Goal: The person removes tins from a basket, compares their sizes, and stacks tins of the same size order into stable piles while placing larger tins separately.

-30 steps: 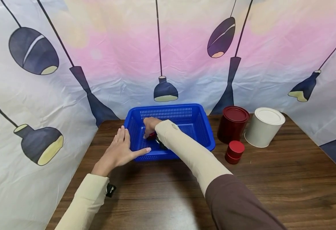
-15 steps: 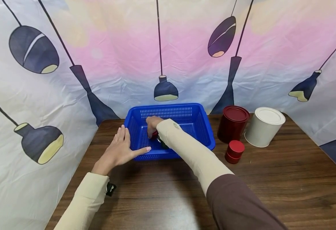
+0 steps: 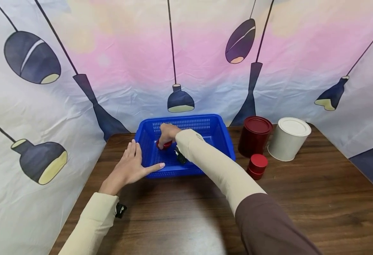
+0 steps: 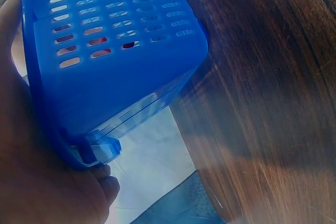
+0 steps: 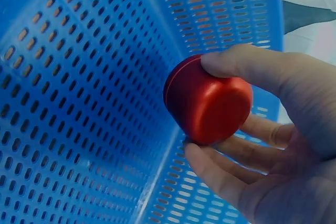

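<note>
In the head view, a blue plastic basket [image 3: 183,172] with slotted walls stands on the table. My right hand [image 3: 168,134] reaches inside its left part and grips a small red round tin [image 5: 215,100] between thumb and fingers. The right wrist view has the tin tilted, close to the basket's wall; whether it touches the floor I cannot tell. My left hand [image 3: 127,170] lies at the basket's front left corner, its fingers straight along the left side and the thumb over the front rim. In the left wrist view, this hand partly shows beside the basket's rim [image 4: 39,93].
Right of the basket stand a large dark red can [image 3: 255,138] and a white can [image 3: 288,140], both lidded. Before them is a small stack of red tins [image 3: 257,166]. A cloth printed with lamps [image 3: 142,71] hangs behind the wooden table [image 3: 173,212].
My right hand has moved a little left and back inside the basket with the red tin, which shows more now. The whole head view has shifted slightly. My left hand stays at the corner.
</note>
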Tool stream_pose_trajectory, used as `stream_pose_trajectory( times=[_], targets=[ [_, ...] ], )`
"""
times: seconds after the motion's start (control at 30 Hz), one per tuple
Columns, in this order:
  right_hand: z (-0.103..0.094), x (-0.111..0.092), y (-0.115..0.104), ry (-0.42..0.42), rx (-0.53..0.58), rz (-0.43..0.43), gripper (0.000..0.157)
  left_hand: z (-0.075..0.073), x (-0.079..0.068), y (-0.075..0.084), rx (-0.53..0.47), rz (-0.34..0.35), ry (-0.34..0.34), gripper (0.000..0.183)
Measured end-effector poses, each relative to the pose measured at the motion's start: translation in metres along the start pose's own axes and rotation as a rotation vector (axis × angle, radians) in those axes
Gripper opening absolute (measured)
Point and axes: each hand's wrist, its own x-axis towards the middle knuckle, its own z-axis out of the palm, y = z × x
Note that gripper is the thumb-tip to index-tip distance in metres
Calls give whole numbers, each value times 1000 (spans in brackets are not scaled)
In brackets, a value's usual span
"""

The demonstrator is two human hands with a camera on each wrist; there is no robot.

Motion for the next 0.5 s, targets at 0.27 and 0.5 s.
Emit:
stream_pose_trajectory(
  times=[0.27,0.5],
  targets=[
    [-12,-19,-1,34,11,-35,57,1,0,0,-8,13,-2,134],
    [-23,-33,3,33,5,-70,54,0,2,0,-10,8,-17,134]
  ],
)
